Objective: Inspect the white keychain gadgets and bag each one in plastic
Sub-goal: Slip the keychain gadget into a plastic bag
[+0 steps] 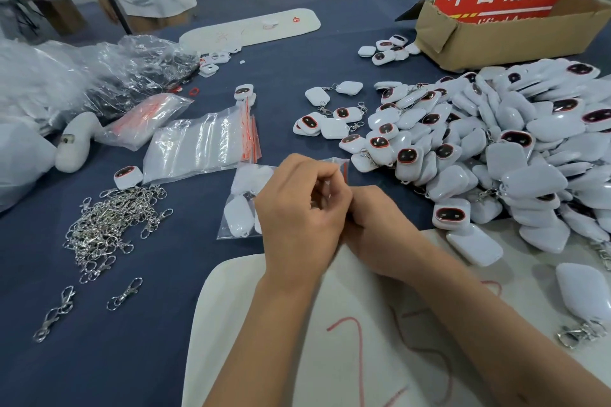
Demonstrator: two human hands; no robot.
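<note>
Here both hands meet | left hand (299, 208) curled, hiding right hand (373, 225) fingers, grip unclear | clear plastic bagged gadgets (241, 208) beneath | silver metal clasp pile (105, 225) left | white gadget heap (496, 149) right

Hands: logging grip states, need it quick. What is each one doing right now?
Left hand: fingers curled, pinching something small; what it is cannot be told.
Right hand: mostly hidden behind the left; cannot be told.

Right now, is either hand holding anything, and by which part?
Cannot be told for certain: both hands are curled together over a bagged gadget, their fingers hiding whatever they pinch.
</note>
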